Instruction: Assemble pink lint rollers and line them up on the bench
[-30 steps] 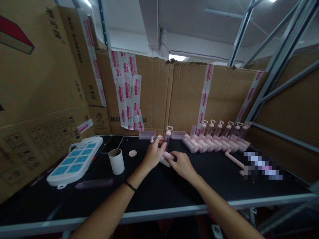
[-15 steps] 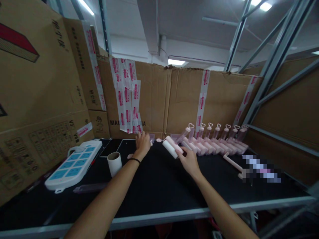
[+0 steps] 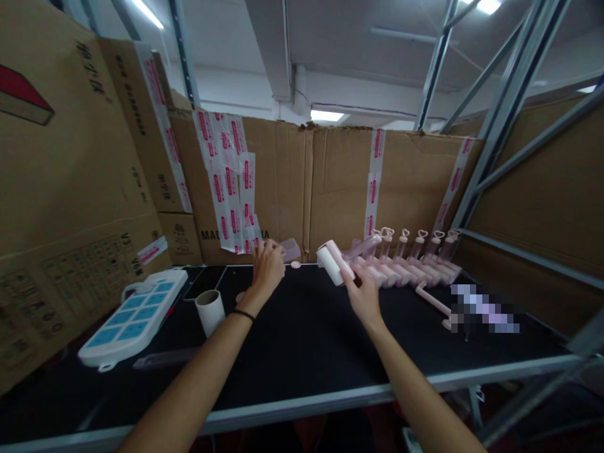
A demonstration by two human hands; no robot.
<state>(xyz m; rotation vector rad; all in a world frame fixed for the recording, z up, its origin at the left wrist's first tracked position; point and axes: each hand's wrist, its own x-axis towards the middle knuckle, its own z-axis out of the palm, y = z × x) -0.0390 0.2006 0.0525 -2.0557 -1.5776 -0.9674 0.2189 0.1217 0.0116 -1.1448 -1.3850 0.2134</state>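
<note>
My right hand (image 3: 364, 294) grips a lint roller (image 3: 336, 263), a white roll with a pink holder along it, tilted above the black tabletop. In my left hand (image 3: 268, 267), fingers closed, is a see-through pinkish plastic cover (image 3: 289, 250) near the cardboard wall; its far side is hidden by the fingers. Just right of the cover, a small pink disc (image 3: 295, 265) lies on the table. Behind my right hand runs a row of pink lint rollers (image 3: 401, 272) with clear stems and heart-shaped loops.
A white tube (image 3: 210, 313) stands left of my left forearm, near a power strip (image 3: 134, 318) and a dark phone-like slab (image 3: 206, 282). A clear plastic piece (image 3: 165, 357) lies in front. Rightward are a pink bent handle (image 3: 433, 301) and a blurred-out item (image 3: 484, 308). Cardboard (image 3: 278, 182) walls the back.
My left hand has lifted the clear plastic cover from the back of the table. My right hand has raised and turned the lint roller slightly. The view has shifted a little.
</note>
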